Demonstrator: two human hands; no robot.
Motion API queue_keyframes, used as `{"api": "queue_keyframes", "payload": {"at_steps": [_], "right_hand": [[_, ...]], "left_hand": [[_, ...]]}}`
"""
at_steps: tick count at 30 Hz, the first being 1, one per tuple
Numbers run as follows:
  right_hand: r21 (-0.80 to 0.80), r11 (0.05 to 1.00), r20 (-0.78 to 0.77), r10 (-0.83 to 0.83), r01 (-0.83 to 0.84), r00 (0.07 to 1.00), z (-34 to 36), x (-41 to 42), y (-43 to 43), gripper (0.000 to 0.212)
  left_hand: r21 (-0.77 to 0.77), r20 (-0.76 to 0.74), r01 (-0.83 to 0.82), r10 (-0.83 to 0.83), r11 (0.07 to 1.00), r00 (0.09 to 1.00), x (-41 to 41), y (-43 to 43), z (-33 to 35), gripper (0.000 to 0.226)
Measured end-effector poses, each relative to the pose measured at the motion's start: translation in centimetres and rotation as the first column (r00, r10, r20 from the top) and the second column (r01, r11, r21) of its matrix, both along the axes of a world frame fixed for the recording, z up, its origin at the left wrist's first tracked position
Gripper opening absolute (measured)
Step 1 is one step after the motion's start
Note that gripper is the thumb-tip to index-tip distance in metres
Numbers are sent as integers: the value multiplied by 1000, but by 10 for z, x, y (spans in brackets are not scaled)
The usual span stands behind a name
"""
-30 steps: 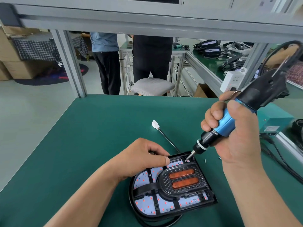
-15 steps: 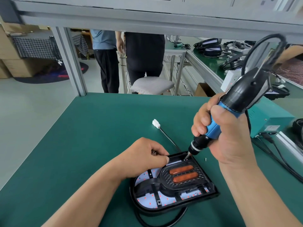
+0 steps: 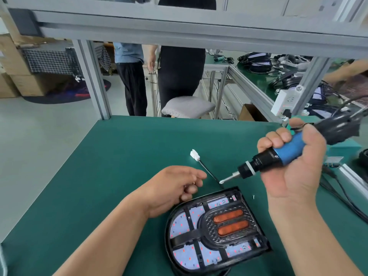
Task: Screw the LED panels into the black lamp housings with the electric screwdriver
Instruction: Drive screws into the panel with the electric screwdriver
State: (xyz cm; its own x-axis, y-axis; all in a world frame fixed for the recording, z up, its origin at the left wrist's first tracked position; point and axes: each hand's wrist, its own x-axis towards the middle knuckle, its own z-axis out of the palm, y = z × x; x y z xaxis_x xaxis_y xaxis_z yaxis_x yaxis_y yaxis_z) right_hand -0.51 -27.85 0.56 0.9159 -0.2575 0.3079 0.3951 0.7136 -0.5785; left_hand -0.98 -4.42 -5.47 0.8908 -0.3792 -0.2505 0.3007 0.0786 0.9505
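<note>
A black lamp housing (image 3: 247, 216) lies on the green mat, with a white LED panel (image 3: 187, 253) dotted red inside it and two orange lenses in the middle. My right hand (image 3: 296, 176) grips the blue and black electric screwdriver (image 3: 286, 151). Its bit tip hangs just above the housing's far corner, not touching it. My left hand (image 3: 175, 188) rests on the mat left of the housing, fingers curled round a small glinting piece that looks like a screw. A white connector (image 3: 194, 155) on a black wire lies beyond the housing.
One loose screw (image 3: 253, 196) lies on the mat right of the housing. A teal box (image 3: 342, 148) and black cables (image 3: 348, 198) occupy the right edge. Two people stand behind a grey stool (image 3: 187, 106) past the table's far edge.
The screwdriver has lifted off the housing's far corner and tilted flatter, up and to the right. My left hand has drawn back off the housing to the left.
</note>
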Motion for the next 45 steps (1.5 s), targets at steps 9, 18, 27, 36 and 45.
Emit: {"api": "queue_keyframes", "payload": {"at_steps": [9, 18, 27, 36, 45], "right_hand": [[110, 992, -144, -43, 59, 989, -17, 2, 25, 13], [135, 986, -190, -68, 95, 980, -21, 5, 19, 12], [133, 985, -215, -78, 108, 973, -24, 6, 19, 11], [140, 985, -190, -74, 102, 979, -23, 4, 21, 11], [116, 987, -161, -91, 110, 983, -22, 4, 20, 13]], "left_hand": [[-132, -51, 17, -24, 991, 998, 3, -4, -6, 14], [-86, -58, -25, 20, 996, 998, 2, -5, -4, 35], [-229, -140, -31, -2, 973, 990, 5, 1, -3, 20], [-181, -51, 69, -80, 981, 996, 2, 0, -5, 11], [-257, -92, 65, -91, 964, 992, 1, 2, -2, 18]]}}
